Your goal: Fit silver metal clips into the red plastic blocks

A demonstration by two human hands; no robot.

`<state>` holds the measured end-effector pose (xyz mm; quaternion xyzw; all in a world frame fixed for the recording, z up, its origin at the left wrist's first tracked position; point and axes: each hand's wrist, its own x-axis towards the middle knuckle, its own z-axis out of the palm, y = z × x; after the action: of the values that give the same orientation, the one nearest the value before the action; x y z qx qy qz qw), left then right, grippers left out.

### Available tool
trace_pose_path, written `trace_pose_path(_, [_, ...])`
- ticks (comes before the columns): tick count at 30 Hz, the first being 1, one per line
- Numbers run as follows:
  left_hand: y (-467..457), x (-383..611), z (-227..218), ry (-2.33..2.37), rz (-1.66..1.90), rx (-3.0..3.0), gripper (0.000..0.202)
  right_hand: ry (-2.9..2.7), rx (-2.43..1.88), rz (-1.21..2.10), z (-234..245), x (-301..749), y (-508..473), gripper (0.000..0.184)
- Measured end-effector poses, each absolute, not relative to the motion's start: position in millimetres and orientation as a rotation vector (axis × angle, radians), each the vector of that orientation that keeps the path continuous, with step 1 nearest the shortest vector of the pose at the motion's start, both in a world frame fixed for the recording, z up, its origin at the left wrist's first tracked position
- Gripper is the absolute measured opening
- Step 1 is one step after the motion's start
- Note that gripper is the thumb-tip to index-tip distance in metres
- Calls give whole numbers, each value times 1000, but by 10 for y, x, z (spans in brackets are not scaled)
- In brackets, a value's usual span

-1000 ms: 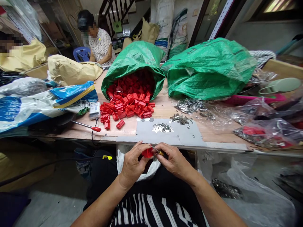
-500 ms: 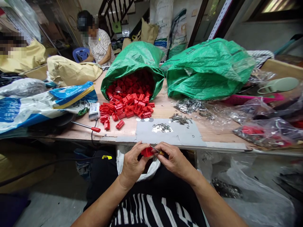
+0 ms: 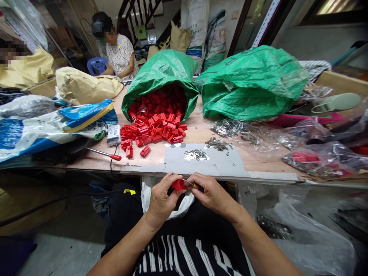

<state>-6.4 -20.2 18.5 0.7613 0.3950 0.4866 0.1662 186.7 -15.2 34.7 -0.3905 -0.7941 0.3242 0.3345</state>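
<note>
My left hand (image 3: 161, 201) pinches a small red plastic piece (image 3: 178, 185) just below the table's front edge, over my lap. My right hand (image 3: 211, 193) is closed round a thin metal tool with a yellow handle (image 3: 191, 184), whose tip touches the red piece. On the table ahead lies a heap of like red pieces (image 3: 152, 132), spilling from an open green sack (image 3: 162, 74). A small pile of tiny metal parts (image 3: 197, 154) rests on a grey card (image 3: 201, 163) near the edge.
A second green sack (image 3: 253, 82) lies at the right, with clear bags of metal parts (image 3: 322, 153) beside it. A red-handled screwdriver (image 3: 105, 153) and blue-white bags (image 3: 51, 124) lie at the left. Another person (image 3: 117, 51) sits at the far end. A white bag (image 3: 178, 205) hangs under the table.
Both hands stay together on the red piece with only slight shifts; the view has drifted a little.
</note>
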Motion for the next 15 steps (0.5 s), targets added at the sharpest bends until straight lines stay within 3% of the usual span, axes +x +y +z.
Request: trace_pose_path(15, [-249,-43,41,1193,1428,2165,31,-2068,-1022,942,333,1887,-153,18])
